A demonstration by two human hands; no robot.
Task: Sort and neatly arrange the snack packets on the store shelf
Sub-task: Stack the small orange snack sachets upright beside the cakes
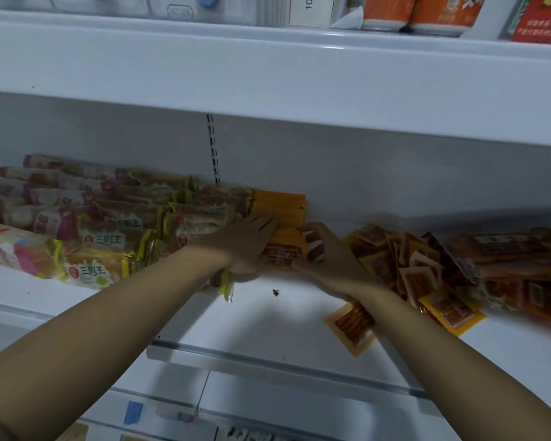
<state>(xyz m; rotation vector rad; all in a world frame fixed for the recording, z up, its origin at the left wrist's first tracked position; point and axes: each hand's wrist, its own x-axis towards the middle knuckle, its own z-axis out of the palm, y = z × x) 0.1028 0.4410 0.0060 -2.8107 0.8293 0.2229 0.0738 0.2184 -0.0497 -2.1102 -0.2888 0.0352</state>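
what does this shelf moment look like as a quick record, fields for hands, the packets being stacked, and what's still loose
left hand: left hand lies flat, fingers straight, pressing the orange packet stack
right hand: right hand has fingers curled on a packet at the stack's right edge
tidy area: bread packets in rows to the left of the stack
loose: heap of orange packets to the right, unsorted
stray: single packet near the front of the shelf, partly under the right forearm
upper shelf: orange cans
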